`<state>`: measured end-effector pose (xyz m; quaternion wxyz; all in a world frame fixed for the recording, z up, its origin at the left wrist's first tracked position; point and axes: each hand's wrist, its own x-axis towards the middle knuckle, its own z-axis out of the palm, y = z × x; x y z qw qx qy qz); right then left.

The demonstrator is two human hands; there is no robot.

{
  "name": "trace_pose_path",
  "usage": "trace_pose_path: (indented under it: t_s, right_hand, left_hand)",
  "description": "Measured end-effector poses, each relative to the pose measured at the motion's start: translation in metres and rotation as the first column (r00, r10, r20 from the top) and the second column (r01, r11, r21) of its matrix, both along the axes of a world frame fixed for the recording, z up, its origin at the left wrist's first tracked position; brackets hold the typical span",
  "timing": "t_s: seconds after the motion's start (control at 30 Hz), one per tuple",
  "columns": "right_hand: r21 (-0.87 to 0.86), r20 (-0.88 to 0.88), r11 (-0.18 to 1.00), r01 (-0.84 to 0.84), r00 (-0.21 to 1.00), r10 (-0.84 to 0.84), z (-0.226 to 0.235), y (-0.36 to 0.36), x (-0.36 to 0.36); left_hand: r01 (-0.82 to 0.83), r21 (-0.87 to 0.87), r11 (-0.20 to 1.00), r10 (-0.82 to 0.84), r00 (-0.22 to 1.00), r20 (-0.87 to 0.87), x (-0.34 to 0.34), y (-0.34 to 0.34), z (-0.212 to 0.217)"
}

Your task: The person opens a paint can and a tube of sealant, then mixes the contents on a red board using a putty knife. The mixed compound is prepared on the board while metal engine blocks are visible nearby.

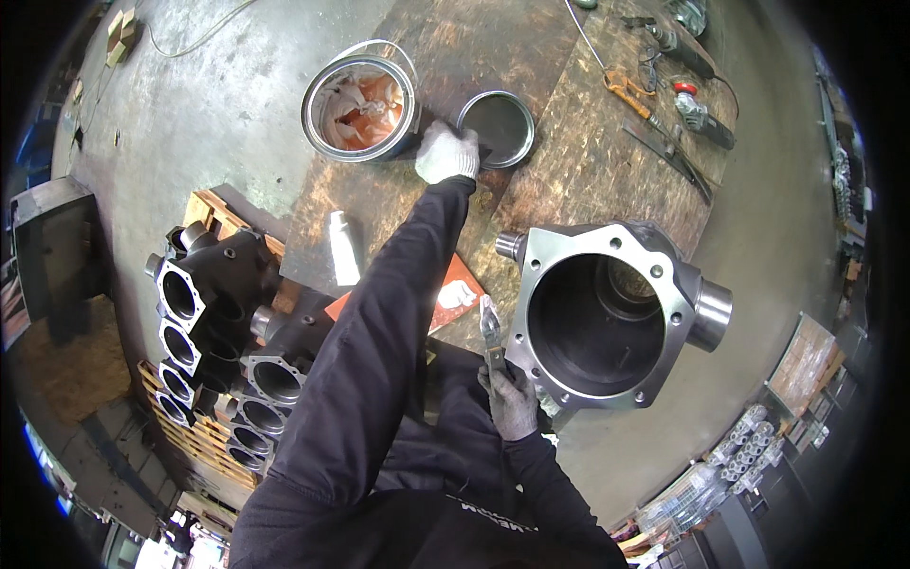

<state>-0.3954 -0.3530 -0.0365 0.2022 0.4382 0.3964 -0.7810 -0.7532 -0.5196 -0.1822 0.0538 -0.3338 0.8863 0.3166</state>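
hand tool grasped in the right grip, left grip at the round dark lid

a broad wooden counter [559,185] carries most of the things. near its far edge stands an uncovered bucket [358,157], wire handle raised, with orange and crumpled white material inside. a white tube [343,251] lies closer in, to the left of the person's left sleeve [379,322]; that sleeve crosses the counter and hides the middle of a red-orange sheet [461,302] with white stuff on it. to the right, a large dark metal housing [597,327] takes up the near part, its wide bore and bright bolted face turned upward. beyond it lie an orange-handled tool [627,93] and an angle grinder [706,121]. off to the left, more dark castings [227,275] sit in rows on wooden pallets [216,216].

the right grip [513,403] is clenched around the handle of the hand tool [492,332], which points away from the body, pale paste on its tip. the left grip [448,155] is at the near left rim of the lid [499,125]; its fingertips are partly hidden, so i cannot tell whether they pinch it or only touch it.

the hand tool's tip is just beside the sheet, left of the housing; the lid lies beyond the left knuckles, just right of the bucket.
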Motion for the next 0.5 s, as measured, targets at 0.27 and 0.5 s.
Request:
trace_pose_path:
  t_s: [0.27, 0.5]
  right_hand:
    - [-0.019, 0.016, 0.996, -0.089, 0.996, 0.09, 0.005, 0.006, -0.001]
    - [-0.051, -0.077, 0.994, -0.098, 0.993, 0.094, 0.01, 0.005, -0.003]
  left_hand:
    - [0.194, 0.061, 0.979, -0.126, 0.812, -0.57, 0.005, 0.004, 0.079]
    - [0.373, 0.148, 0.916, -0.093, 0.557, -0.825, 0.028, -0.065, 0.195]
